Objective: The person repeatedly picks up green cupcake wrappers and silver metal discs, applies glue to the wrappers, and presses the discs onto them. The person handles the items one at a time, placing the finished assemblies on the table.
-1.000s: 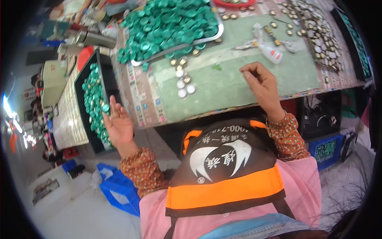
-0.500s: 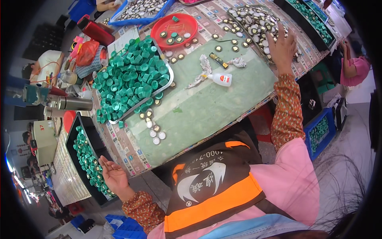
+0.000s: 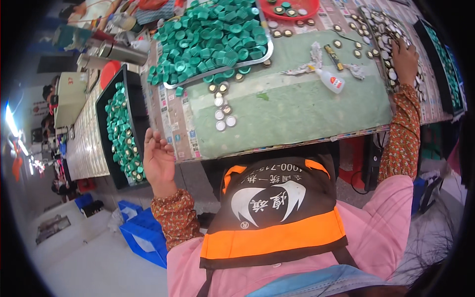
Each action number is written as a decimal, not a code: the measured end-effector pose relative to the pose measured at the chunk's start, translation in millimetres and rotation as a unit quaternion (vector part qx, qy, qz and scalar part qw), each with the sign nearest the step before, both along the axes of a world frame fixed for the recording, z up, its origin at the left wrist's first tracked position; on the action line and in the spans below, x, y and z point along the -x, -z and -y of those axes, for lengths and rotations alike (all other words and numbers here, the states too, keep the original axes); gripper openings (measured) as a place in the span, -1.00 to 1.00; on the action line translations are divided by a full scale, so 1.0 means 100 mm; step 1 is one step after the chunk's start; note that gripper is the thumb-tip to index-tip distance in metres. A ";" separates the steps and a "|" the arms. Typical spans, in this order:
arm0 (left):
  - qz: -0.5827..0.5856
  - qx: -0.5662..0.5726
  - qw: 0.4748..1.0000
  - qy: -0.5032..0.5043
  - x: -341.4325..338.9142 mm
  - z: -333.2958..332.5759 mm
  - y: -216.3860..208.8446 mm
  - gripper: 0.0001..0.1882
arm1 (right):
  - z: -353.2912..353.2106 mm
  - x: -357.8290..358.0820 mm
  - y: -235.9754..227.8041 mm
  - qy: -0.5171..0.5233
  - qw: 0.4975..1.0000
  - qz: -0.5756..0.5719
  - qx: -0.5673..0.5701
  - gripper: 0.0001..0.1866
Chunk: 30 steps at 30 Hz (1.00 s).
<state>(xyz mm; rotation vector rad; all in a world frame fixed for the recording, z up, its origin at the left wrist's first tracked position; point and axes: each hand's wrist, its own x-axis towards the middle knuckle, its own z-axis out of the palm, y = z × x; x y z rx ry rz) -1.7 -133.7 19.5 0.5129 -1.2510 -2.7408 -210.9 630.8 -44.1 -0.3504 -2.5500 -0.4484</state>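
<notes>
My right hand (image 3: 405, 60) was down over the heap of small round pieces (image 3: 386, 32), dark-rimmed with white or gold faces, at the right end of the table (image 3: 166, 106). Its fingers were bent and spread a little among them; I could not tell whether they had hold of one. My left hand (image 3: 159, 161) was off the table's front edge, palm turned up, fingers loosely curled and parted, with nothing in it that showed. Just beside it stood a black tray (image 3: 133, 91) filled with green cups, some with gold-faced pieces among them.

In front of me, a green mat (image 3: 292, 111) covered part of the table. On its left side lay seven loose pieces (image 3: 226, 109) in a small cluster, some white side up, some gold. Behind them was a metal tray (image 3: 269, 47) heaped with green fluted cups (image 3: 213, 42), a few spilling over its near edge. Toward the mat's right side a white squeeze bottle (image 3: 332, 82) lay on its side, next to crumpled white scraps (image 3: 353, 71) and a short dark-and-gold tube (image 3: 334, 57). Farther back, a red round dish (image 3: 293, 17) held several pieces.
</notes>
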 end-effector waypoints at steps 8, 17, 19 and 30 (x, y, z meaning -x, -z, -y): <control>0.076 0.237 0.963 0.104 0.12 -0.59 0.03 -0.69 | -0.01 0.21 -0.28 -0.083 0.995 -0.029 0.056 -0.63; -0.029 0.485 0.861 0.149 0.67 -0.77 0.11 -0.78 | 2.46 -0.43 -0.79 -0.406 0.869 -0.026 0.282 -0.84; -0.113 0.571 0.801 0.138 0.95 -0.82 0.14 -0.78 | 3.11 -0.68 -0.64 -0.478 0.825 0.053 0.297 -0.82; -0.195 0.877 0.439 0.029 2.74 -1.27 0.07 -0.36 | 4.30 -1.08 -0.34 -0.476 0.811 0.201 0.275 -0.77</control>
